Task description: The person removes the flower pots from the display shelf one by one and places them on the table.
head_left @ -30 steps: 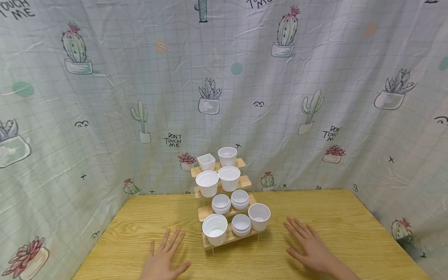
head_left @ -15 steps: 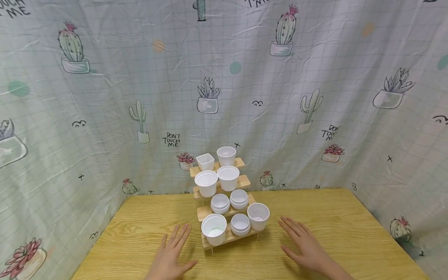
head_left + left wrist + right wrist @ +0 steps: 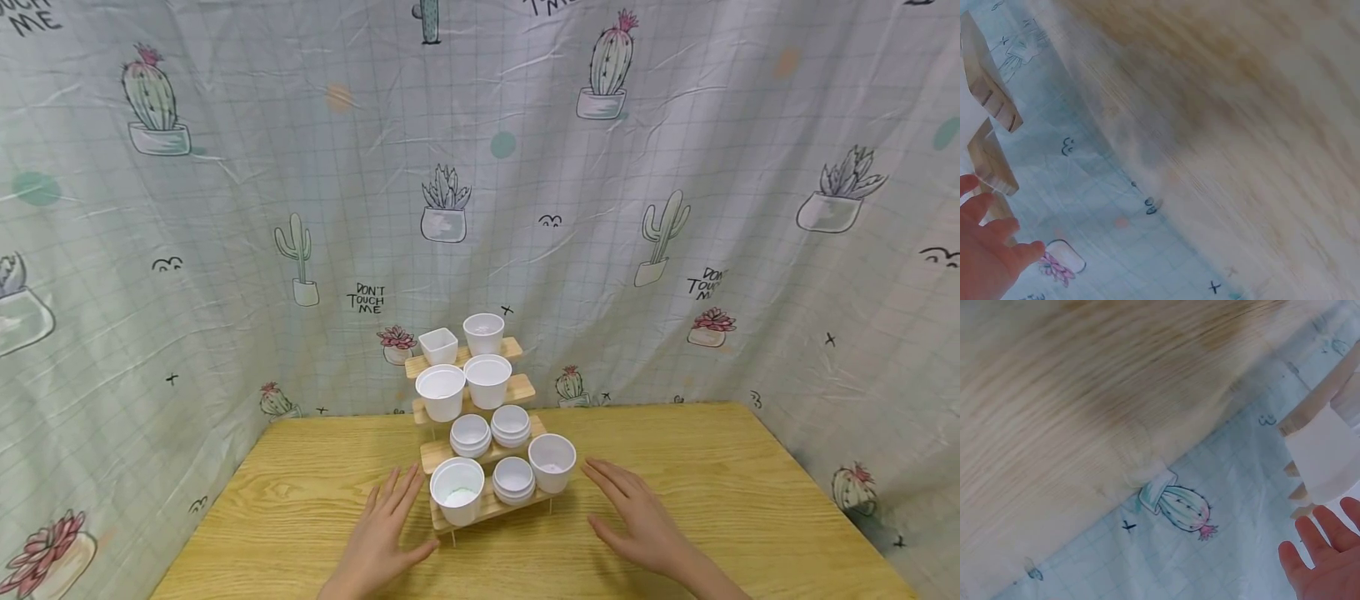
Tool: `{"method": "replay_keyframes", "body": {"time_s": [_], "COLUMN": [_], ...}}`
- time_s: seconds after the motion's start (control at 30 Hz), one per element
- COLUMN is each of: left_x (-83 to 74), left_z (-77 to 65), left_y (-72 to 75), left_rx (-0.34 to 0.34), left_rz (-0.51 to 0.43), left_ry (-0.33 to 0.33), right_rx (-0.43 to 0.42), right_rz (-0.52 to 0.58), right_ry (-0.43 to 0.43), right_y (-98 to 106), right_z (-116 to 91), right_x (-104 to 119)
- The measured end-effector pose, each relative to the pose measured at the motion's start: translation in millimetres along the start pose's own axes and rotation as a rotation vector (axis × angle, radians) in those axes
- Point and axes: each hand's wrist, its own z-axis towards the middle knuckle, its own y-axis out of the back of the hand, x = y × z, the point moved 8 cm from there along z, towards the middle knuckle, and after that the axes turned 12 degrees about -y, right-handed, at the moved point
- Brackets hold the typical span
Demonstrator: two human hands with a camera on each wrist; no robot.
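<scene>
A tiered wooden stand carries several white pots on its stepped shelves. On the lowest shelf are a wide pot, a short ridged pot and another wide pot at the right end. My left hand is at the stand's lower left, fingers extended, fingertips close to the shelf ends. Opposite it, my right hand has its fingers stretched toward the right-end pot, with a small gap between. Neither hand holds anything. In the left wrist view, shelf ends appear above the fingers.
Higher up stand two more short pots, two wide pots, a square pot and a round pot. The wood-grain table meets a cactus-print curtain at the back and sides.
Both hands have moved inward toward the stand, the left one rightward and the right one leftward. The stand and pots keep their places, with the head view shifting slightly.
</scene>
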Motion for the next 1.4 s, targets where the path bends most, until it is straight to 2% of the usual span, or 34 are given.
{"method": "replay_keyframes", "body": {"time_s": [0.2,0.47,0.8,1.07,1.4], "left_x": [-0.7,1.0,7.0,6.7,8.2], "left_z": [5.3,14.5,19.2,22.7,24.0], "left_y": [-0.9,-7.5,-17.3,-17.1,-19.0], "left_rx": [-0.008,0.017,0.039,0.018,-0.017], "left_rz": [-0.003,-0.024,-0.047,-0.049,-0.019], "left_ry": [0.0,0.014,0.056,0.052,0.029], "right_rx": [0.005,0.008,0.02,0.031,0.039], "right_rz": [0.014,0.026,0.02,-0.01,-0.087], "right_ry": [0.009,0.011,-0.057,-0.114,-0.089], "right_y": [-1,-4,-12,-21,-29], "right_z": [4,12,25,38,52], "right_x": [4,11,16,19,24]}}
